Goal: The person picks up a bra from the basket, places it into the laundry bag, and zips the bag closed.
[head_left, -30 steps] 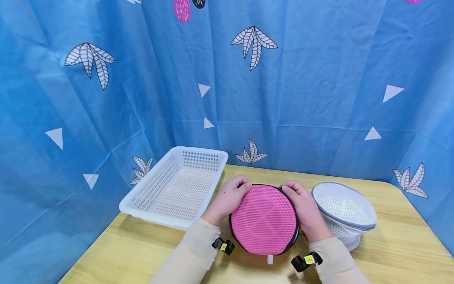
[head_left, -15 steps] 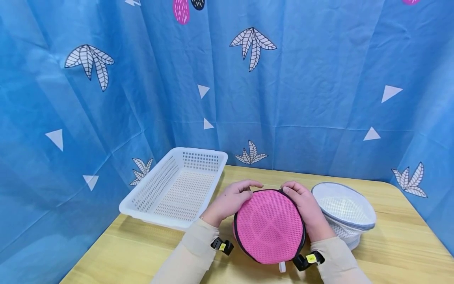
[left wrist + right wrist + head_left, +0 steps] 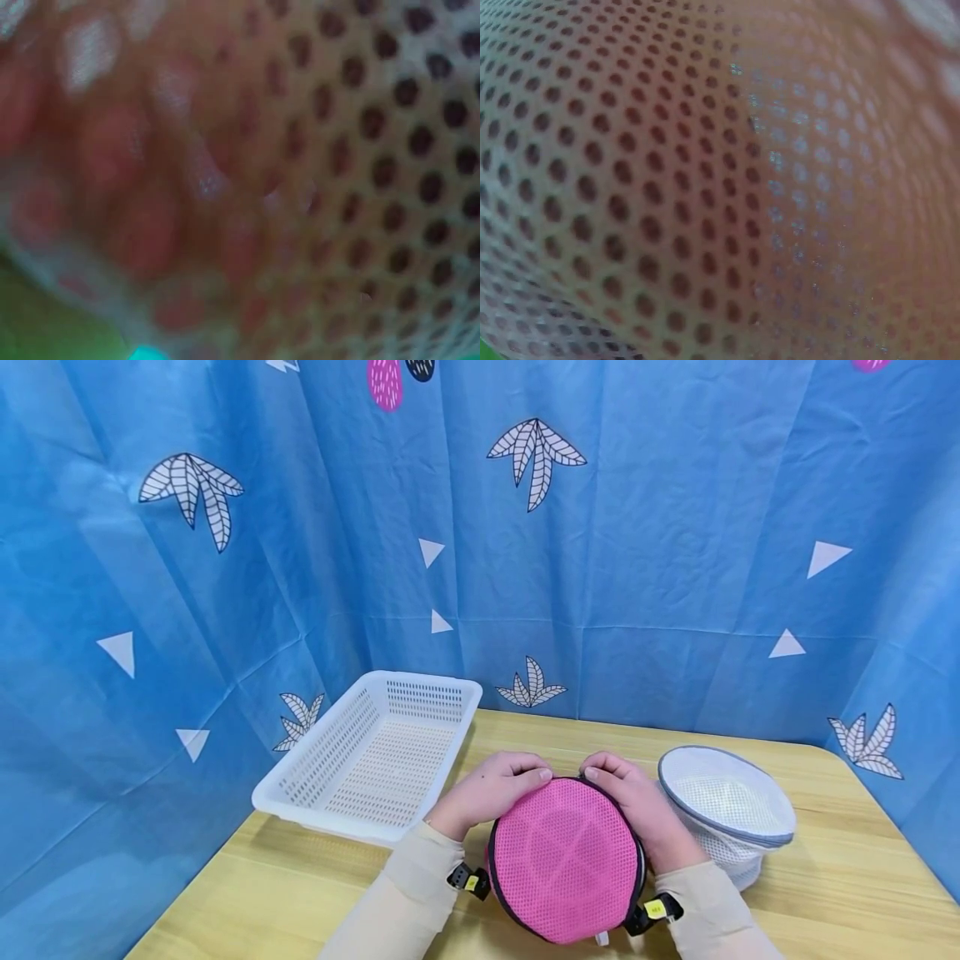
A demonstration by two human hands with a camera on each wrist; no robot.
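A round pink mesh laundry bag (image 3: 566,860) with a black zip edge faces up in the head view, at the front middle of the table. My left hand (image 3: 498,789) pinches its far rim with thumb and curled fingers. Just right of it, my right hand (image 3: 633,802) pinches the same rim at the zip. A small white tag (image 3: 602,937) sticks out at the near edge. Blurred mesh (image 3: 390,165) fills the left wrist view, and close mesh (image 3: 630,195) fills the right wrist view; neither shows fingertips.
On the left stands a white perforated plastic basket (image 3: 442,777). A white mesh laundry bag (image 3: 723,793) with a grey zip rim stands close behind my right forearm. The wooden table (image 3: 847,860) ends at a blue patterned curtain (image 3: 675,568).
The pink laundry bag has turned and come nearer to me. My left hand loosened on the rim, then closed on it further right; both hands now pinch closer together.
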